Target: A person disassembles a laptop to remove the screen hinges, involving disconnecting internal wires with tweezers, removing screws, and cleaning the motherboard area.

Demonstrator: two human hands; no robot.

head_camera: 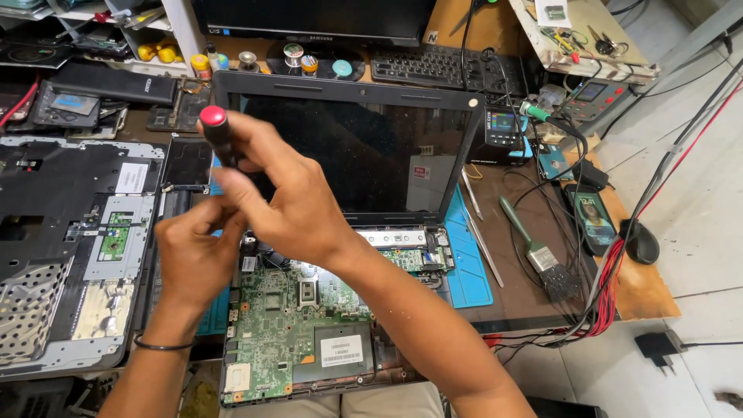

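An opened laptop lies before me, its green motherboard (286, 325) exposed and its dark screen (364, 147) tilted up behind. My right hand (290, 201) grips a black screwdriver (218, 133) with a red cap, held upright over the board's upper left corner. My left hand (193, 255) is just under it with fingers curled near the screwdriver's lower end; the tip and whatever the fingers pinch are hidden. A black band circles my left wrist.
A removed laptop palm-rest cover (70, 248) lies upside down at the left. A blue mat (468, 263), metal tweezers (484, 248), a green-handled brush (538, 251), a phone (594, 218), a mouse (641, 242) and red cables (607, 290) sit right. A keyboard (445, 68) and monitor stand behind.
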